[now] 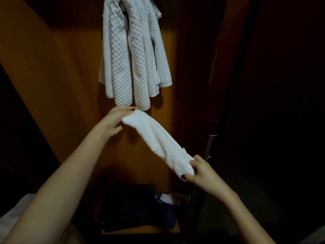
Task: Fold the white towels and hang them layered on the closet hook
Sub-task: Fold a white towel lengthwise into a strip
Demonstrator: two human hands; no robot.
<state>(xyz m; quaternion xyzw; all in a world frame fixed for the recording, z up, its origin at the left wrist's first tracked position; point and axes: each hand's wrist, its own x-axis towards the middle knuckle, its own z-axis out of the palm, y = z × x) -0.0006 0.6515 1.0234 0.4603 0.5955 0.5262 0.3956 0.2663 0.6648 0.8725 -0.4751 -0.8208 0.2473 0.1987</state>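
Head view: one folded white towel (158, 140) is held stretched between two hands in front of the wooden closet wall (61, 76). Its upper end is pinched by the left hand (119, 118), its lower end is gripped by the right hand (198, 170). Just above the left hand, a bunch of quilted white towels (130, 55) is hung in overlapping layers; their number cannot be counted. One dark pile (130, 205) is seen below.

White quilted towels (130, 55) hang layered against the closet's wooden back panel (70, 85); what holds them is out of view. On the closet floor (140, 232) lie a dark bundle (130, 208) and a blue item (169, 217).
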